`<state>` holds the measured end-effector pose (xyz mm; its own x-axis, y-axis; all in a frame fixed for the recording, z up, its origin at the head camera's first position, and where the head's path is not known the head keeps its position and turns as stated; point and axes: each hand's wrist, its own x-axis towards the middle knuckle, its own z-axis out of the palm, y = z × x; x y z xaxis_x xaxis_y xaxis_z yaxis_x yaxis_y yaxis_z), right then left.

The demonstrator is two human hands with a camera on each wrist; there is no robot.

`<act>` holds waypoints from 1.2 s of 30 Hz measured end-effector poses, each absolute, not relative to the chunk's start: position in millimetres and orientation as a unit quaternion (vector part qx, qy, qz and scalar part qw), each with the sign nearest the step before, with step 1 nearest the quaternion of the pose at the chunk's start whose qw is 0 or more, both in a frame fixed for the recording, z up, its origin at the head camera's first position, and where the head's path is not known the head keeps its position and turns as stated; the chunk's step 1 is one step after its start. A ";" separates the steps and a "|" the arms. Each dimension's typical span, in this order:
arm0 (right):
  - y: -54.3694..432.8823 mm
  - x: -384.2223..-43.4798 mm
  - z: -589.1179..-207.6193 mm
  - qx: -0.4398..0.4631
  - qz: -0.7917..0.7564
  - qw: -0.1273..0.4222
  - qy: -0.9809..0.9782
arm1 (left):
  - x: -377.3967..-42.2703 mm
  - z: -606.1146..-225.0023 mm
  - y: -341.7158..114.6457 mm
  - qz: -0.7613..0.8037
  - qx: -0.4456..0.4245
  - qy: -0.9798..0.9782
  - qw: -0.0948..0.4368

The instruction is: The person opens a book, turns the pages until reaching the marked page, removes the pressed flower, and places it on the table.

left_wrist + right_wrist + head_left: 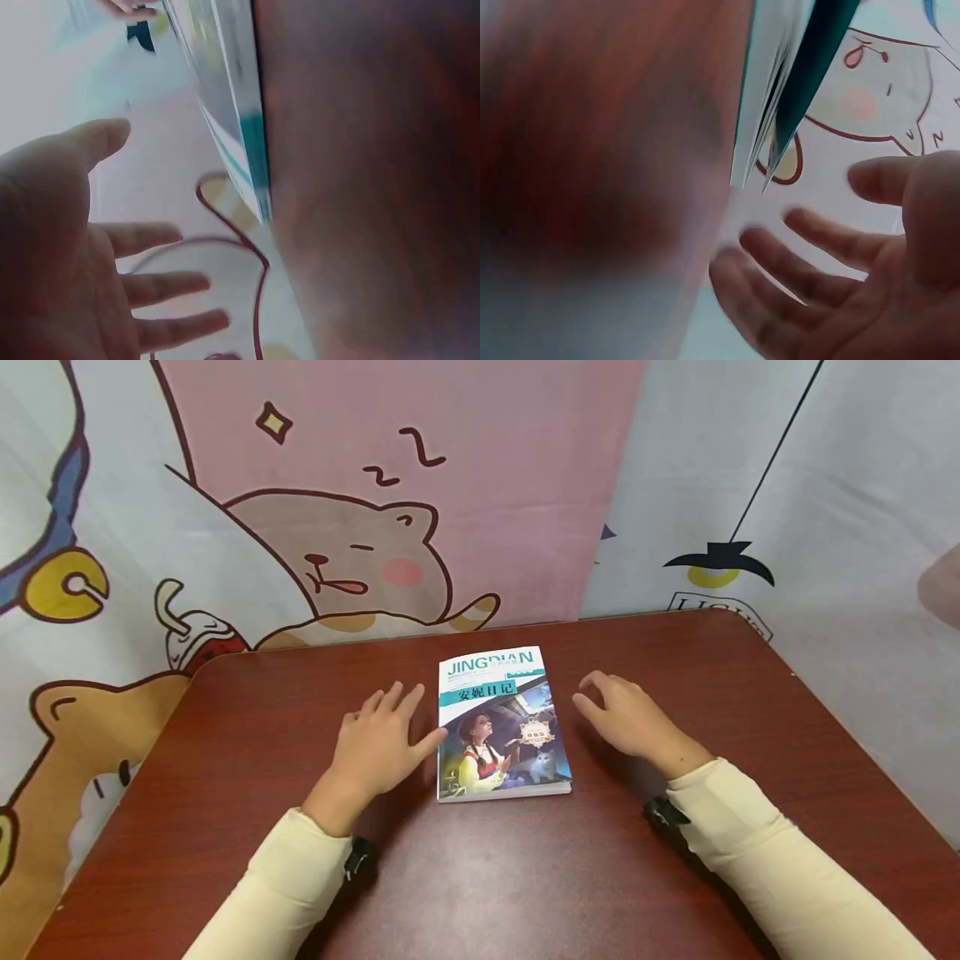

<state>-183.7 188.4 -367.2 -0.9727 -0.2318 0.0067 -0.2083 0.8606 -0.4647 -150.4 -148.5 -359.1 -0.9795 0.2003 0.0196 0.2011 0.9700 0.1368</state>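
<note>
A paperback book [498, 727] lies face up on the brown table, its cover showing a braided figure, a white cat and a teal title band. To its left, my left hand [377, 745] hovers with fingers spread, the thumb tip close to the book's left edge. On the other side my right hand [630, 714] is held apart from the book, fingers loosely bent and holding nothing. The left wrist view shows the book's spine [253, 142] beyond the spread left hand [82, 247]. In the right wrist view, the page edges [769, 97] fan slightly under a lifted cover, above the right hand [832, 277].
The reddish-brown table [480, 885] has rounded far corners. Behind it hangs a cloth backdrop [510, 485] printed with a sleeping cartoon animal. A dark wrist strap [358, 857] shows at the left cuff, and another strap [663, 812] at the right cuff.
</note>
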 end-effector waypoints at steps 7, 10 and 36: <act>187.7 -173.8 -375.8 -0.107 -0.401 0.206 0.886 | -133.6 -365.5 -121.6 -0.072 -0.216 -0.973 -0.031; 187.2 -172.6 -379.3 -0.109 -0.437 0.264 0.853 | -128.9 -367.9 -117.6 -0.078 -0.235 -0.968 -0.046; 195.3 -179.3 -409.1 -0.121 -0.526 0.363 0.760 | -126.8 -375.3 -111.4 -0.099 -0.249 -0.962 -0.059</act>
<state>-179.3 195.3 -409.1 -0.7078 -0.5651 -0.4239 0.1981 0.4173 -0.8869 -126.8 -111.4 -375.3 -0.8688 0.4910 -0.0641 0.4675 0.8561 0.2204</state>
